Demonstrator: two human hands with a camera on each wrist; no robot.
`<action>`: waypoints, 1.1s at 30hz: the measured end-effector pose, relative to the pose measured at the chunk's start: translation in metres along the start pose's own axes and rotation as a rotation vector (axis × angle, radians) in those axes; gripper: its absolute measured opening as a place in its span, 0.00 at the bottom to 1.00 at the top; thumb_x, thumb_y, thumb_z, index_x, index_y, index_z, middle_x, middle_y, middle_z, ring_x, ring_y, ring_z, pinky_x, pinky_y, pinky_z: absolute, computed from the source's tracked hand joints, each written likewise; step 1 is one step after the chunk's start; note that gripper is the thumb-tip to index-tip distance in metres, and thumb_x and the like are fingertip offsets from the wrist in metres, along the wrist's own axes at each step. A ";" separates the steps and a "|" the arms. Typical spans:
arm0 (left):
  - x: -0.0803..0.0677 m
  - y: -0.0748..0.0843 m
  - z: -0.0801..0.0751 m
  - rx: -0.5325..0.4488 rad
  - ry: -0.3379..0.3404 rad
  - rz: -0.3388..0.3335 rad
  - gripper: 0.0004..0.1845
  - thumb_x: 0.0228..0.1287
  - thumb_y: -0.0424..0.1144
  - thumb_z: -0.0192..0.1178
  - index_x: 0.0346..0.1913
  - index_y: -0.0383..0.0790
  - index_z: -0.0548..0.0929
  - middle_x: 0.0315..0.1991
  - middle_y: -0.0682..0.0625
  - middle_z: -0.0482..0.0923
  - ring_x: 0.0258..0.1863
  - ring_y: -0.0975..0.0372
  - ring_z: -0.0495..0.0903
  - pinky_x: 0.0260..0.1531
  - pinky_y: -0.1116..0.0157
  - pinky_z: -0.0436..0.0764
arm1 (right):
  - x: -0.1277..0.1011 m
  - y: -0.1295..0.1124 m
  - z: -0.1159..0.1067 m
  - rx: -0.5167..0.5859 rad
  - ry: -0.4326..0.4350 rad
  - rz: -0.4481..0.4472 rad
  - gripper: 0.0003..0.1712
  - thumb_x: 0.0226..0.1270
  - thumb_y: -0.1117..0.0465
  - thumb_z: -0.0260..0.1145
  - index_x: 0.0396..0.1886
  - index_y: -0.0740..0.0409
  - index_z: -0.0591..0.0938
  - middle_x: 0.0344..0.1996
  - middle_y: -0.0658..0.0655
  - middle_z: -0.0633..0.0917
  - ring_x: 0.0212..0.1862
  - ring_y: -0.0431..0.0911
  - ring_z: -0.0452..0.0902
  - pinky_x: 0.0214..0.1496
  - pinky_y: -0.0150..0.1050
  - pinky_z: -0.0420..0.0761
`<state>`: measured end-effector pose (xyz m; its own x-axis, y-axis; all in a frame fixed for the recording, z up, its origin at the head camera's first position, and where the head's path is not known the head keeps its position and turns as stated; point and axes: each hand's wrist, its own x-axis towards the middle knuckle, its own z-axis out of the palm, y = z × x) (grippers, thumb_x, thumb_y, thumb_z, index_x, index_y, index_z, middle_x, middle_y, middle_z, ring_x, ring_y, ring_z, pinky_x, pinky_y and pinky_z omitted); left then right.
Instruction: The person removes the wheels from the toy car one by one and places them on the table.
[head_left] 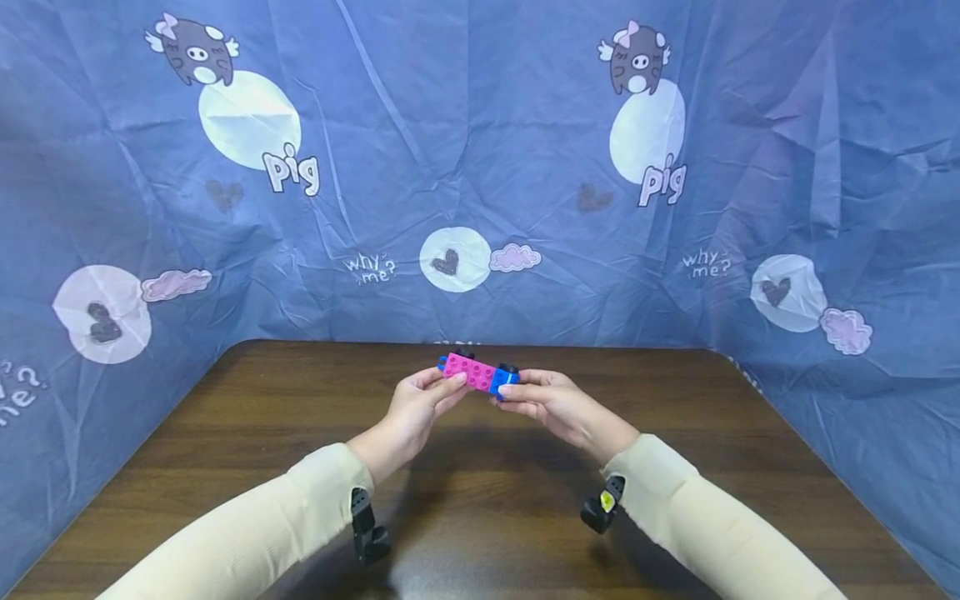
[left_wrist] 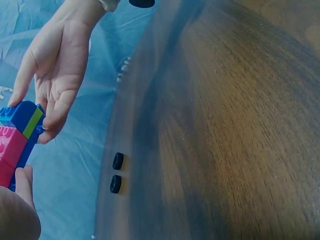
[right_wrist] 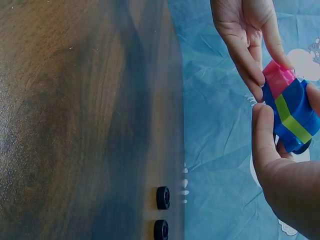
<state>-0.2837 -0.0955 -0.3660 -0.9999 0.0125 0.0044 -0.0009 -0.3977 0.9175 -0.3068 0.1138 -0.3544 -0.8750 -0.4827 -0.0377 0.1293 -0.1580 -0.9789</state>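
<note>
Holding one small toy car built of bricks, the person has both hands raised just above the middle of the wooden table, toward its far edge. The car counts one pink block and one blue block on a blue base, with a yellow-green stripe across the blue end as the wrist views show it.

The left hand sits at nine o'clock of the car, its thumb and fingertips pinched on the pink end. The right hand sits at three o'clock, thumb on top and fingers curled under, clamped on the blue end. I can make out two black wheels on the car's far side in the head view; its underside I cannot see.

Two more loose black wheels lie on the table, one just beside the other, close to the far edge where the blue printed cloth starts. That cloth wraps three sides, with two pig cartoons on it. Both forearms wear cream sleeves, and each wrist carries one small black camera mount.
</note>
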 end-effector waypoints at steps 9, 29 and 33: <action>-0.001 0.006 0.000 0.023 -0.021 -0.016 0.22 0.64 0.21 0.56 0.60 0.19 0.68 0.33 0.50 0.83 0.35 0.66 0.85 0.49 0.66 0.80 | 0.000 -0.001 0.003 -0.077 0.071 -0.020 0.22 0.62 0.75 0.61 0.53 0.70 0.65 0.42 0.55 0.80 0.41 0.41 0.82 0.52 0.33 0.80; -0.004 0.008 0.016 0.091 -0.008 -0.023 0.21 0.71 0.32 0.54 0.61 0.20 0.70 0.51 0.30 0.80 0.35 0.63 0.85 0.47 0.61 0.82 | -0.002 0.001 0.012 -0.132 0.140 0.004 0.29 0.60 0.71 0.65 0.60 0.75 0.70 0.43 0.55 0.83 0.44 0.39 0.80 0.57 0.33 0.77; -0.005 0.009 0.018 0.097 0.002 -0.031 0.24 0.71 0.33 0.55 0.63 0.20 0.67 0.57 0.27 0.75 0.41 0.59 0.84 0.53 0.59 0.79 | -0.004 0.001 0.013 -0.122 0.111 0.012 0.28 0.63 0.70 0.64 0.62 0.76 0.69 0.50 0.61 0.82 0.46 0.41 0.80 0.64 0.40 0.74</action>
<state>-0.2784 -0.0831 -0.3506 -0.9994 0.0221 -0.0253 -0.0309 -0.3065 0.9514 -0.2973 0.1041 -0.3523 -0.9209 -0.3843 -0.0650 0.0886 -0.0440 -0.9951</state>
